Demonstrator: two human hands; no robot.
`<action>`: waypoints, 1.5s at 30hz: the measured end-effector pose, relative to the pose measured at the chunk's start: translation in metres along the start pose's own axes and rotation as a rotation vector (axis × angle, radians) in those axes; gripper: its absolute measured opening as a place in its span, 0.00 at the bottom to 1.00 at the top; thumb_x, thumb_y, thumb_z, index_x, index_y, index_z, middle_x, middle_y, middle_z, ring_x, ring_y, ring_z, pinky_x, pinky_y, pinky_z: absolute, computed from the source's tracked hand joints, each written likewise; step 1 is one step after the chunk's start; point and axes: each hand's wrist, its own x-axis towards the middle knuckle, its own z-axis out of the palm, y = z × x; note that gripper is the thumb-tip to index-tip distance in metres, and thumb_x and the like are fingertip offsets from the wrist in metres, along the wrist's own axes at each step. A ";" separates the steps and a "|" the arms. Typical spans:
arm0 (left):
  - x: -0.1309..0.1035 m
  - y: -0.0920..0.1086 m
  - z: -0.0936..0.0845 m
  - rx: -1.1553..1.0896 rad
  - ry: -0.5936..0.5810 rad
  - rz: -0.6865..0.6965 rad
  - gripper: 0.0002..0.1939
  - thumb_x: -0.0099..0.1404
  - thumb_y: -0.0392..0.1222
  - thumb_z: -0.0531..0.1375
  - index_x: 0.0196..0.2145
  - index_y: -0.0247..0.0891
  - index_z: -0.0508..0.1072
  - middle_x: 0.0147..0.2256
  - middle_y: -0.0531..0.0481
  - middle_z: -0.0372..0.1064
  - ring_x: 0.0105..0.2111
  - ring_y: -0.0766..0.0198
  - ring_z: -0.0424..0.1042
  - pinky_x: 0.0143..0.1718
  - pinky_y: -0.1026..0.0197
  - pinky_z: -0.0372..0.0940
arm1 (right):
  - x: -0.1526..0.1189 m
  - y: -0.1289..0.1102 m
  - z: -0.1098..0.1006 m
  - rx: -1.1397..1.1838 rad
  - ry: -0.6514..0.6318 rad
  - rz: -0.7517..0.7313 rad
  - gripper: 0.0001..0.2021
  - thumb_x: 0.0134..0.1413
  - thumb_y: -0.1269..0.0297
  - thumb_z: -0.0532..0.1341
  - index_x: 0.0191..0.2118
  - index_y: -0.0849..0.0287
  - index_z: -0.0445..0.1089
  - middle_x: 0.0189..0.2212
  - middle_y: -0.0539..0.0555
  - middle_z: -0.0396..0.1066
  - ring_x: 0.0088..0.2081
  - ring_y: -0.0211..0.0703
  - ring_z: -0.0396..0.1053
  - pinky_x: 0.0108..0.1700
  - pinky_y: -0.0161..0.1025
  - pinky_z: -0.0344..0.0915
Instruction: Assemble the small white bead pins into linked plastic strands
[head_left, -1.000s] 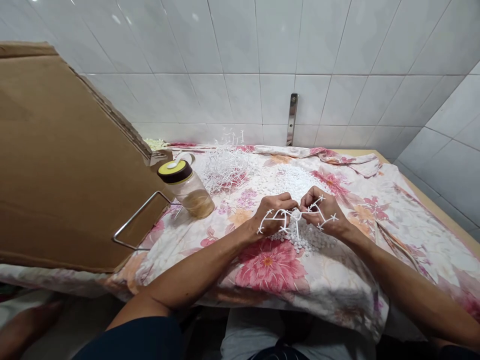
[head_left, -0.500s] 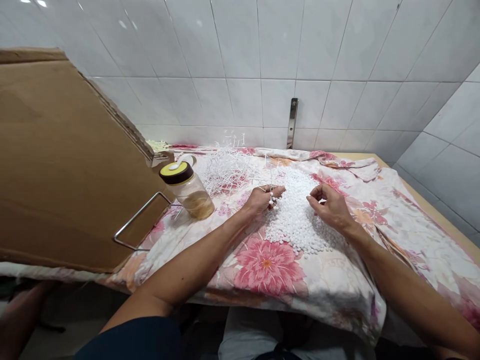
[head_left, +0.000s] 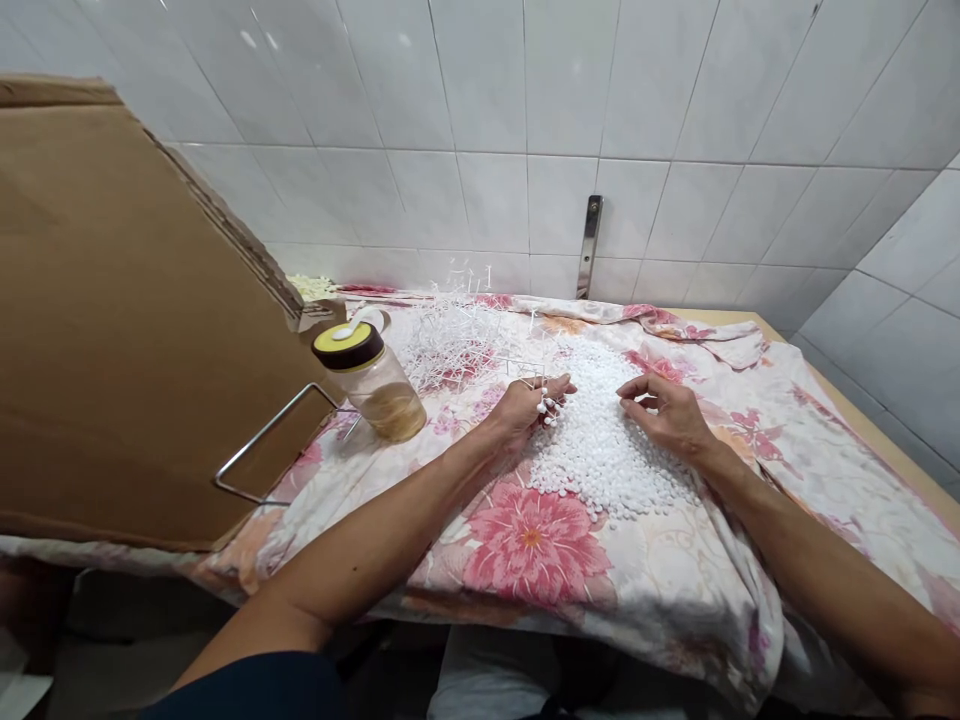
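My left hand (head_left: pixel 521 410) is closed on thin white stems with small white beads (head_left: pixel 549 408) at their ends, at the left edge of a spread of loose white beads (head_left: pixel 600 450). Over the right side of that spread, my right hand (head_left: pixel 664 410) has its thumb and forefinger brought near each other; anything between the fingertips is too small to make out. A tangled heap of thin white stems (head_left: pixel 450 340) lies behind my left hand. All of it rests on a floral cloth (head_left: pixel 532 545).
A jar (head_left: pixel 371 385) with a yellow and dark lid stands left of the stems. Beside it are a bent metal rod (head_left: pixel 259 445) and a large cardboard box (head_left: pixel 135 330). A metal bracket (head_left: pixel 589 245) is fixed on the tiled wall behind.
The view has shifted slightly. My right hand's fingers are a little straighter, while my left hand stays in nearly the same place, still holding the stems.
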 end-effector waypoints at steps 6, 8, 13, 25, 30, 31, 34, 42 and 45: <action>0.000 0.000 0.001 0.002 -0.027 -0.015 0.28 0.46 0.61 0.76 0.31 0.31 0.82 0.27 0.49 0.67 0.22 0.72 0.59 0.22 0.65 0.50 | 0.015 0.015 -0.027 0.111 0.251 0.101 0.12 0.64 0.55 0.63 0.43 0.58 0.76 0.36 0.55 0.79 0.38 0.47 0.78 0.47 0.50 0.79; 0.000 -0.001 0.002 0.007 -0.036 -0.019 0.28 0.46 0.61 0.76 0.31 0.31 0.82 0.26 0.49 0.66 0.22 0.72 0.58 0.22 0.64 0.50 | 0.019 0.029 -0.041 -0.075 0.295 0.158 0.12 0.65 0.58 0.58 0.44 0.58 0.76 0.39 0.56 0.80 0.41 0.49 0.78 0.50 0.51 0.77; -0.002 0.000 0.002 0.023 -0.050 -0.010 0.27 0.46 0.61 0.76 0.30 0.32 0.82 0.24 0.50 0.66 0.22 0.70 0.58 0.23 0.64 0.51 | 0.019 0.070 -0.064 -0.675 0.110 0.268 0.18 0.66 0.63 0.53 0.51 0.60 0.77 0.49 0.63 0.80 0.50 0.56 0.76 0.57 0.51 0.69; -0.004 0.004 0.001 0.004 -0.031 -0.039 0.31 0.42 0.62 0.77 0.31 0.31 0.82 0.27 0.49 0.69 0.23 0.71 0.61 0.23 0.65 0.53 | 0.023 0.113 -0.084 -0.781 -0.011 0.175 0.22 0.65 0.66 0.52 0.56 0.65 0.76 0.58 0.65 0.75 0.58 0.56 0.71 0.64 0.51 0.64; -0.004 0.004 0.000 0.010 -0.043 -0.039 0.30 0.43 0.62 0.77 0.31 0.31 0.82 0.27 0.47 0.70 0.22 0.71 0.61 0.22 0.65 0.52 | 0.025 0.122 -0.083 -0.836 0.012 0.177 0.22 0.66 0.66 0.50 0.56 0.67 0.76 0.58 0.68 0.74 0.60 0.57 0.70 0.65 0.52 0.63; -0.004 0.004 -0.001 0.010 -0.047 -0.038 0.30 0.44 0.62 0.77 0.31 0.31 0.82 0.27 0.47 0.70 0.22 0.71 0.61 0.22 0.65 0.52 | 0.025 0.123 -0.082 -0.849 0.018 0.178 0.22 0.66 0.66 0.50 0.56 0.67 0.76 0.58 0.68 0.74 0.60 0.58 0.70 0.65 0.53 0.63; -0.004 0.003 -0.002 0.012 -0.059 -0.032 0.30 0.45 0.62 0.77 0.32 0.30 0.82 0.27 0.47 0.70 0.22 0.72 0.61 0.22 0.66 0.53 | 0.024 0.125 -0.083 -0.879 0.015 0.172 0.22 0.66 0.66 0.51 0.56 0.65 0.76 0.58 0.67 0.74 0.60 0.58 0.70 0.66 0.54 0.62; -0.002 0.001 -0.002 -0.016 -0.069 -0.026 0.28 0.46 0.59 0.77 0.32 0.30 0.81 0.26 0.49 0.68 0.21 0.72 0.62 0.21 0.66 0.54 | 0.026 0.132 -0.089 -0.913 -0.032 0.171 0.23 0.67 0.64 0.50 0.59 0.63 0.74 0.61 0.65 0.72 0.63 0.55 0.67 0.66 0.53 0.62; -0.002 0.000 -0.002 -0.016 -0.075 -0.012 0.27 0.47 0.59 0.77 0.33 0.31 0.81 0.26 0.50 0.67 0.20 0.73 0.62 0.20 0.66 0.52 | 0.026 0.130 -0.087 -0.919 -0.030 0.174 0.23 0.68 0.63 0.50 0.60 0.63 0.73 0.61 0.66 0.71 0.63 0.57 0.67 0.66 0.54 0.62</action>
